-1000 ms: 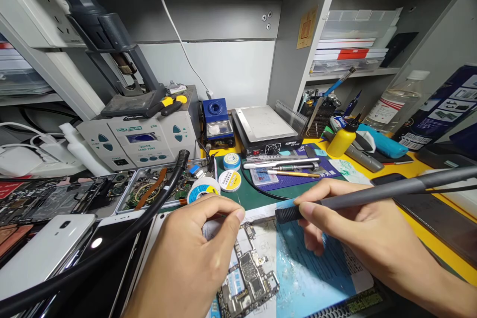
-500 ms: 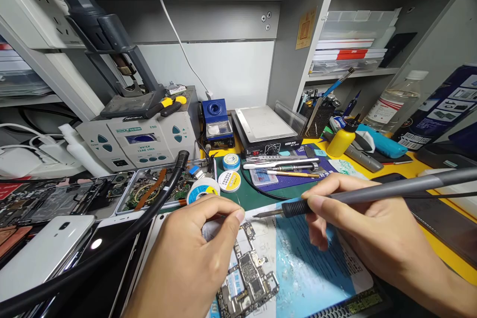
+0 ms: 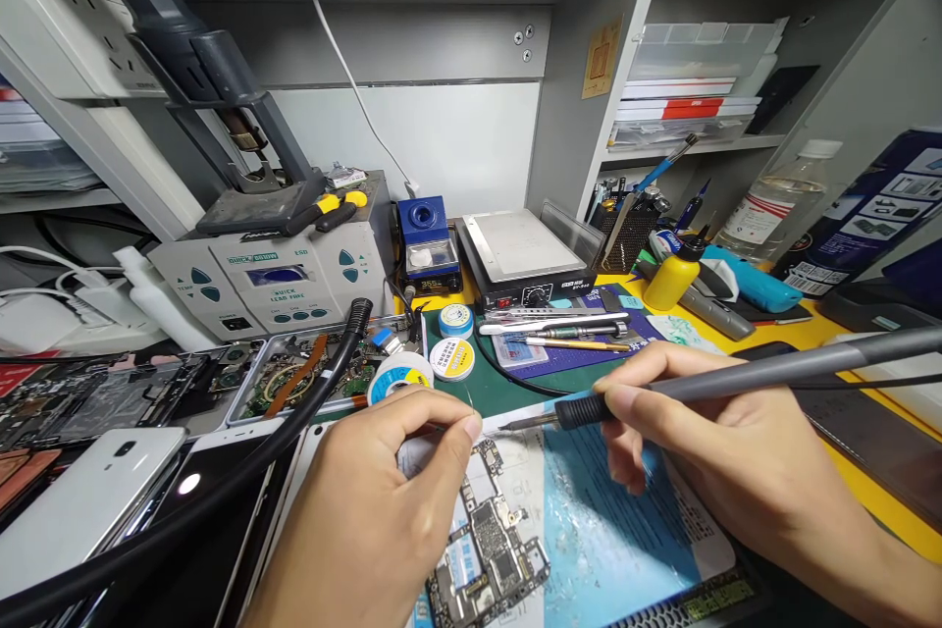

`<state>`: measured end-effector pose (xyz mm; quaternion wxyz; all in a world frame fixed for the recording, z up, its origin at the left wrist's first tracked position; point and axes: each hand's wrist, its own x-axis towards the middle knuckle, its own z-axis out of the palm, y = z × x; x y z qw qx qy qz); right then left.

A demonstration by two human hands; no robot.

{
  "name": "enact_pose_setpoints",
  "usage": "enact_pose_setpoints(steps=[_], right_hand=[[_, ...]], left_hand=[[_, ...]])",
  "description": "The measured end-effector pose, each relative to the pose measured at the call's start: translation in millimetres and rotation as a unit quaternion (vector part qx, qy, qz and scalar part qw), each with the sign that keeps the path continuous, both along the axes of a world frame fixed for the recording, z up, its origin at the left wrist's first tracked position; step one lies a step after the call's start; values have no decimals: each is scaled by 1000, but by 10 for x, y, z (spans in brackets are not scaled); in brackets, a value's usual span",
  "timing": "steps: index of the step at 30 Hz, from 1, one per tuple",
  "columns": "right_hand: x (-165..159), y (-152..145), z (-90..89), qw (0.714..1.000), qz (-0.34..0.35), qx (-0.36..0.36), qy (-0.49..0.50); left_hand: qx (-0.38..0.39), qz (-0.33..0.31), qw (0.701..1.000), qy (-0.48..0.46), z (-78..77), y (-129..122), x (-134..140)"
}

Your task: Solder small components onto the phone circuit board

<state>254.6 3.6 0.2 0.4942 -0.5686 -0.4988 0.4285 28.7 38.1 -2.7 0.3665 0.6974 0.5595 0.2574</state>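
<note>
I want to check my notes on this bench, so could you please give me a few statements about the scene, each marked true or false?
1. The right hand holds a soldering iron. True.
2. The left hand lies flat with its fingers spread. False: its thumb and finger are pinched together on a thin wire.
3. The iron's tip points toward the left hand. True.
4. The circuit board stands up on the shelf. False: it lies below the hands on a partly blue sheet.
5. The white phone lies at the far right. False: it is on the left.
</note>
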Motion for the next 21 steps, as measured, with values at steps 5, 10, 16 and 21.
enact_pose_setpoints(steps=[5, 10, 16, 21], right_hand=[[5, -4, -3, 1000, 3, -5, 9], [5, -8, 6, 1000, 3, -8, 2], [21, -6, -21, 1000, 1, 4, -9], [37, 1, -55, 999, -3, 19, -26]], left_hand=[[8, 0, 1000, -2, -1, -27, -15], [3, -1, 1000, 0, 9, -26, -10], [11, -4, 1000, -3, -24, -21, -22], [15, -3, 1000, -4, -68, -11, -38]])
